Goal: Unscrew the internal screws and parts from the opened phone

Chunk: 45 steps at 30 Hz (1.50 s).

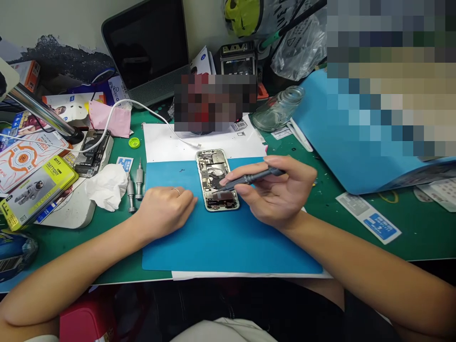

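Note:
An opened phone (pixel 216 202) with bare inner parts lies upright on the blue mat (pixel 213 247). My right hand (pixel 280 194) pinches a slim dark screwdriver (pixel 245 180) between thumb and fingers. Its thin tip points left and down over the lower half of the phone; contact with the phone cannot be made out. Curled into a loose fist, my left hand (pixel 166 211) rests on the mat just left of the phone. It wears a ring, and no object shows in it; the palm side is hidden.
Two grey screwdrivers (pixel 138 181) stand left of the mat beside crumpled tissue (pixel 108 186). Farther left are another opened phone (pixel 93 152) and a yellow battery box (pixel 39 192). A white cable (pixel 142 105) arcs behind. A glass jar (pixel 278 109) lies tilted at the back right.

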Each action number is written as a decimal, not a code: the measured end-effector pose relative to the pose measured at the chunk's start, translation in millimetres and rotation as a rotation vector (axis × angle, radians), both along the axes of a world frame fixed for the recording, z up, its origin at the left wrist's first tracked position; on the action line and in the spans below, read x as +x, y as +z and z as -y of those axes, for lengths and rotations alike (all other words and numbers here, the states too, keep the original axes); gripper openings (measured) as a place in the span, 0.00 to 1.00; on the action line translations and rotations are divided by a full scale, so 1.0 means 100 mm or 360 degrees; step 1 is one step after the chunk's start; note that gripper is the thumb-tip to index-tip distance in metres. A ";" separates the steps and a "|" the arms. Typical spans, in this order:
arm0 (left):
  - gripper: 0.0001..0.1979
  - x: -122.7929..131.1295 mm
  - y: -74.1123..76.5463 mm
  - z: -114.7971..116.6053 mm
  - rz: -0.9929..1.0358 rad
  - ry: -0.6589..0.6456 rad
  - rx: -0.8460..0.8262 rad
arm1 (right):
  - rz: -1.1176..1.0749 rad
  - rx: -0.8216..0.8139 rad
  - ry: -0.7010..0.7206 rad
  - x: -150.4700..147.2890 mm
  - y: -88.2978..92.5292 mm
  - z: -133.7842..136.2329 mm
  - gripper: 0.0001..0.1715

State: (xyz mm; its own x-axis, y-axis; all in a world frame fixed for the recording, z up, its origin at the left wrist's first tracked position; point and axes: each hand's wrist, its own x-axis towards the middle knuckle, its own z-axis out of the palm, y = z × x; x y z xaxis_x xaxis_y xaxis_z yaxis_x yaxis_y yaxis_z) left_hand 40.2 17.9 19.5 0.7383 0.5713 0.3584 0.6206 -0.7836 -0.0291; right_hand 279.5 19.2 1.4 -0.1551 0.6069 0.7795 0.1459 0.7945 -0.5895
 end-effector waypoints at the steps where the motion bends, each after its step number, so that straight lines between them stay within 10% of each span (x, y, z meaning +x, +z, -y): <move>1: 0.18 -0.01 0.02 -0.01 -0.0049 0.0081 0.0000 | -0.0019 -0.0012 -0.0028 0.01 -0.01 -0.01 0.37; 13: 0.21 0.02 0.19 -0.06 -0.0627 0.0623 -0.0467 | 0.0004 -0.0011 -0.0094 0.03 -0.04 -0.06 0.37; 22: 0.18 0.09 0.25 0.14 -0.0610 0.0682 -0.0294 | 0.0025 0.0006 -0.0094 0.04 -0.04 -0.07 0.38; 31: 0.11 0.12 -0.03 0.39 -0.0218 -0.0409 -0.0076 | 0.0036 -0.0076 -0.0159 0.02 -0.06 -0.05 0.34; 45: 0.21 0.10 -0.05 0.29 -0.0100 -0.0260 -0.0087 | 0.0209 -0.0153 0.0073 0.05 -0.13 -0.02 0.36</move>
